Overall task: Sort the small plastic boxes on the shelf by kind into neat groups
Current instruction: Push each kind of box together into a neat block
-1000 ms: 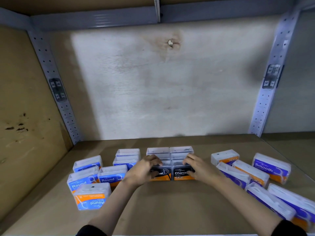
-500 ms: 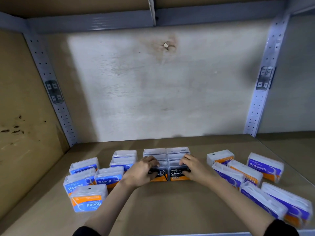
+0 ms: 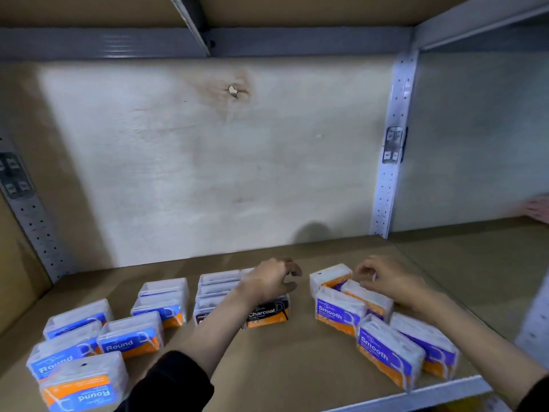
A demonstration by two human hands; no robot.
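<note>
1. Smooth boxes (image 3: 338,312): loose cluster on the right of the shelf (image 3: 282,367), long axes slanted to its front edge.
2. Right grip (image 3: 386,278): nearer, just above the rear boxes, fingers curled; cannot tell if holding.
3. Left grip (image 3: 270,281): over the Charcoal boxes (image 3: 267,313), loosely curled, holding nothing.

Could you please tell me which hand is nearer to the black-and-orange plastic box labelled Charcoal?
The left. The left hand is just behind and above the black-and-orange Charcoal box; the right hand is farther right, over the purple-and-orange Smooth boxes.
</note>
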